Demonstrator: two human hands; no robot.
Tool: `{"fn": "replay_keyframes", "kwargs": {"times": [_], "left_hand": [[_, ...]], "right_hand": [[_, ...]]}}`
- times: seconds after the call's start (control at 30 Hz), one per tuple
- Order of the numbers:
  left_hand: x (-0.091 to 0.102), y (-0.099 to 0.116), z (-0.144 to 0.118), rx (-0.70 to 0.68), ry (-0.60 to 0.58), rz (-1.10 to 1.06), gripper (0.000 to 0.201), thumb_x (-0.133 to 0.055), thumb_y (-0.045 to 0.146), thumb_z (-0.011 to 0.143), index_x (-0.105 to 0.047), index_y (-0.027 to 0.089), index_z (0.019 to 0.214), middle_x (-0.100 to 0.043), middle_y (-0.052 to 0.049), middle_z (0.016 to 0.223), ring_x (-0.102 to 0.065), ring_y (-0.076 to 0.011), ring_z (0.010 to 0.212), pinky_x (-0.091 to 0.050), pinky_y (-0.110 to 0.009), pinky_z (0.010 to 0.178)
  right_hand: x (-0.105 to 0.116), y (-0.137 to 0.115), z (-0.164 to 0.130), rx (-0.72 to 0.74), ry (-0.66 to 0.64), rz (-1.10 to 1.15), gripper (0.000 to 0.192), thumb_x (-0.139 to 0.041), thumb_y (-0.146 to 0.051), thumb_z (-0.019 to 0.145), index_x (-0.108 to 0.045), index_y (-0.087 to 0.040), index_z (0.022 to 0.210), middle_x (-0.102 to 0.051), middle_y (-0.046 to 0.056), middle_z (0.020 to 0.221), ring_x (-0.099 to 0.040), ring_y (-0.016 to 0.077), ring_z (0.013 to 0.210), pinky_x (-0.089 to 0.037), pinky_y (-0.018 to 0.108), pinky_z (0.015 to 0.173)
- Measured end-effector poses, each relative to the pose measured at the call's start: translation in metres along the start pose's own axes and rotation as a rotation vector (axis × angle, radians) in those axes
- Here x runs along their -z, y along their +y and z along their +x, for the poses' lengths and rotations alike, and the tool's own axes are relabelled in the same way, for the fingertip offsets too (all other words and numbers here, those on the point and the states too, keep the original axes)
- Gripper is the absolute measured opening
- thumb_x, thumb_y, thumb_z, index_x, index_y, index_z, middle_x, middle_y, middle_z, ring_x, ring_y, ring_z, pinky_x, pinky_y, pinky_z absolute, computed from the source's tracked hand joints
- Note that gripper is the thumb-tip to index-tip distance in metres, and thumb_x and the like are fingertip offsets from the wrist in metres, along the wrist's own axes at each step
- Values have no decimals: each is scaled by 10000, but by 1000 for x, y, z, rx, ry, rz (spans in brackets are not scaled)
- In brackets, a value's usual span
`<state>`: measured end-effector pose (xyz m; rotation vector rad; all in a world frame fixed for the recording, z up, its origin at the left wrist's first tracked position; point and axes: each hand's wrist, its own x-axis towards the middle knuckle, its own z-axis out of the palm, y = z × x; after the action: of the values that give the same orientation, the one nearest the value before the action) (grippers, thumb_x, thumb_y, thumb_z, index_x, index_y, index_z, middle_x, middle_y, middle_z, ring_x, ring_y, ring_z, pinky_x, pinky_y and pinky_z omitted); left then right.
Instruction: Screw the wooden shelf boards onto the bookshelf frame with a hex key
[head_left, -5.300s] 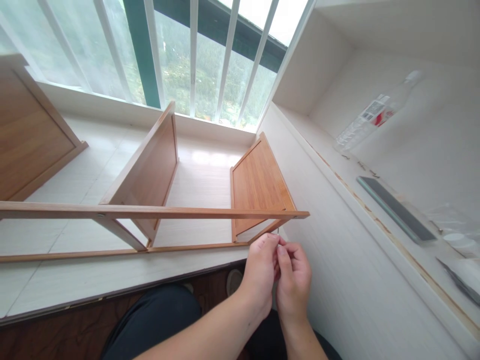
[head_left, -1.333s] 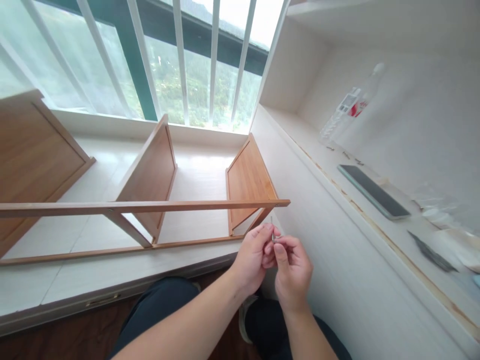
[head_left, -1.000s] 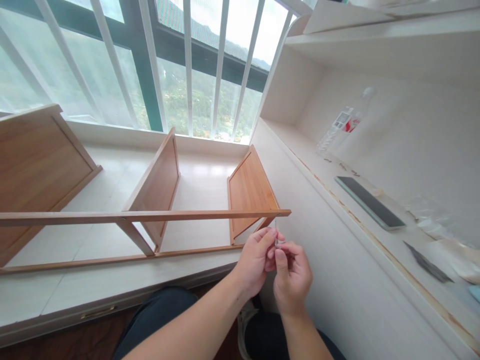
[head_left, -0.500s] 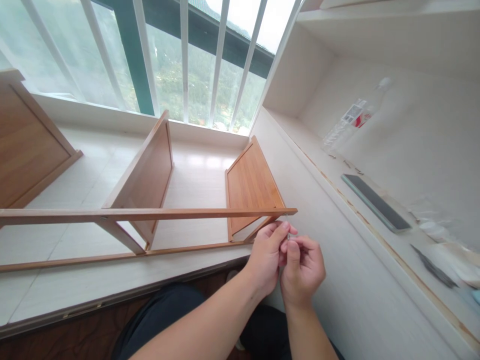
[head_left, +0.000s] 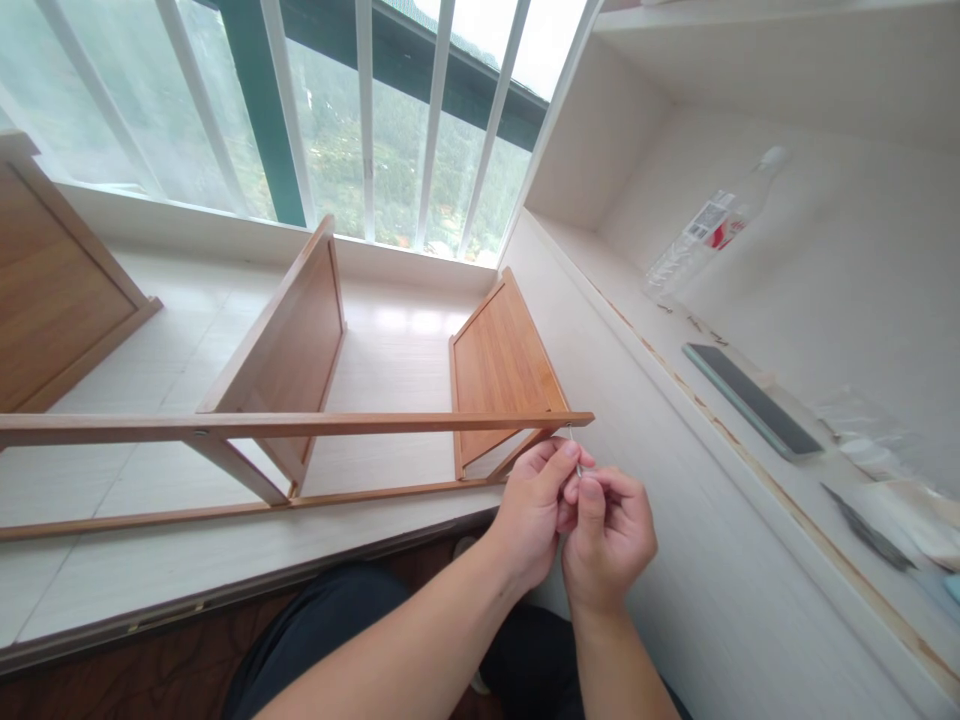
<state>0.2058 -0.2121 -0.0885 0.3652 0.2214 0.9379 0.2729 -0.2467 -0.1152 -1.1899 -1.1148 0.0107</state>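
Note:
A wooden shelf frame (head_left: 390, 425) lies on the white ledge, its long rail running across in front of me. At the rail's right end a thin metal hex key (head_left: 571, 434) meets the wood; most of it is hidden by my fingers. My left hand (head_left: 536, 505) is closed around the key just below the rail, thumb on top. Close against it, my right hand (head_left: 609, 540) pinches the key's lower part between thumb and curled fingers. A wooden end panel (head_left: 506, 365) stands behind the rail, just beyond my hands.
Another shelf panel (head_left: 292, 350) joins the rail further left, and a third panel (head_left: 60, 290) stands at the far left. On the white shelf (head_left: 630, 310) to the right lie a plastic bottle (head_left: 712, 225), a phone (head_left: 750, 400) and a dark thin object (head_left: 866, 530). Window bars (head_left: 365, 120) rise behind.
My right hand has shifted very slightly to the right, and a little more of the hex key shows. My left hand stays almost in place. The view has drifted a little.

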Motion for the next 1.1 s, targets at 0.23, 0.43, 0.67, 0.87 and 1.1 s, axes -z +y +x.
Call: {"fn": "replay_keyframes", "kwargs": {"times": [0.23, 0.43, 0.67, 0.87, 1.1], "left_hand": [[0, 2, 4, -11, -29, 10, 300, -715, 418, 852, -616, 138, 807, -418, 85, 478, -262, -23, 364, -161, -175, 367], [-1, 3, 4, 4, -28, -1, 310, -717, 429, 846, -611, 141, 799, -403, 92, 471, -255, -20, 357, -166, -171, 367], [-1, 3, 4, 13, -24, -3, 321, -725, 439, 836, -605, 143, 801, -403, 92, 468, -256, -21, 359, -167, -170, 367], [1, 1, 5, 27, -31, -22, 318, -712, 443, 847, -608, 144, 818, -391, 96, 465, -244, -21, 355, -161, -170, 363], [-1, 4, 8, 36, -47, -28, 354, -735, 473, 817, -620, 139, 814, -414, 93, 462, -280, -19, 338, -169, -170, 350]], "right_hand": [[-1, -3, 5, -23, -22, 36, 126, -624, -284, 944, -612, -181, 872, -600, -18, 693, -562, 98, 573, -463, 192, 494], [0, -6, 6, -84, -46, 80, 124, -640, -281, 939, -620, -178, 872, -614, -20, 687, -538, 83, 510, -439, 174, 435], [-1, -9, 6, -128, -44, 129, 160, -645, -300, 938, -601, -177, 846, -611, -35, 657, -507, 70, 448, -424, 172, 394], [0, -13, 10, -206, -64, 162, 202, -655, -327, 930, -589, -173, 818, -604, -38, 619, -507, 75, 430, -418, 174, 381], [3, -15, 15, -321, -110, 274, 212, -656, -344, 927, -589, -172, 822, -625, -26, 622, -547, 92, 434, -432, 185, 391]]}}
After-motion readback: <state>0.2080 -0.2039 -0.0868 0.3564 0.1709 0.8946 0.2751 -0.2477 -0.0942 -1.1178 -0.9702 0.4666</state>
